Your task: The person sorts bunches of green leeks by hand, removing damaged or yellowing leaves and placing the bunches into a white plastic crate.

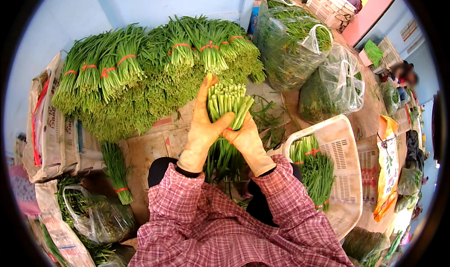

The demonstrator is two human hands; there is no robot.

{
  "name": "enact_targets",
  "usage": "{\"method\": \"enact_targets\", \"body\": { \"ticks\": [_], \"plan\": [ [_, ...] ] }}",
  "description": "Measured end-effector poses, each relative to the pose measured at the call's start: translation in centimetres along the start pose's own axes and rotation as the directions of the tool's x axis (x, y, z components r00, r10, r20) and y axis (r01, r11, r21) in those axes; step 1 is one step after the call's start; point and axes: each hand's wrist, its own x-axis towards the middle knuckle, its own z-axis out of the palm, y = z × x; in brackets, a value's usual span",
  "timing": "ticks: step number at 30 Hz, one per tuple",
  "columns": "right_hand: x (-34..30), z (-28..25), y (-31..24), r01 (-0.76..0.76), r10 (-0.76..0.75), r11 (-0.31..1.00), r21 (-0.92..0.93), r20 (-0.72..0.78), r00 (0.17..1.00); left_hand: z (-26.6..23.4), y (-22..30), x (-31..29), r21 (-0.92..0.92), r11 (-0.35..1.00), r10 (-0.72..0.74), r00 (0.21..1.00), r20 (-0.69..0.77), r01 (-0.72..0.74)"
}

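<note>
In front of me, a bunch of green chives point(228, 103) stands with its pale cut ends up and its leaves point(224, 161) hanging down between my forearms. My left hand point(202, 126), in a yellowish rubber glove, grips its left side, one finger stretched upward and the thumb across the stalks. Gloved alike, my right hand point(248, 140) is wrapped round the other side, lower down. A bit of red band shows by the thumbs; most of it is hidden. Beyond my hands lies a big pile of chives point(159, 98), topped with several bunches tied with red bands point(208, 51).
To my right, a white plastic basket point(347, 173) holds banded bunches point(313, 168). Clear plastic bags of greens point(293, 42) stand at the back right. One tied bunch point(117, 173) lies at left, near another bag point(101, 215). Loose leaves point(269, 121) litter the floor.
</note>
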Motion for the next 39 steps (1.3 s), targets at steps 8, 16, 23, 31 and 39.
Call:
{"method": "enact_targets", "body": {
  "ticks": [8,16,23,31,39],
  "plan": [
    [0.2,0.4,0.1,0.070,-0.087,0.928,-0.365,-0.030,0.996,-1.6,0.8,0.5,0.522,0.800,0.239,0.955,0.173,-0.295],
    [0.4,-0.3,2.8,0.050,-0.058,0.877,-0.479,-0.002,0.998,-2.9,1.3,0.8,0.732,0.555,0.408,0.896,0.175,-0.396],
    [0.0,0.1,1.4,-0.027,0.002,0.885,-0.466,-0.055,0.998,-3.5,3.1,1.0,0.422,0.884,0.262,0.961,-0.089,-0.202],
    [0.0,0.5,1.0,0.031,-0.026,0.878,-0.477,0.018,1.000,-3.4,1.6,0.6,0.736,0.474,0.359,0.869,0.340,-0.484],
    [-0.1,1.0,0.6,0.010,-0.045,0.842,-0.540,-0.050,0.998,-2.3,1.8,-0.4,0.673,0.711,0.174,0.978,0.117,-0.207]
  ]
}}
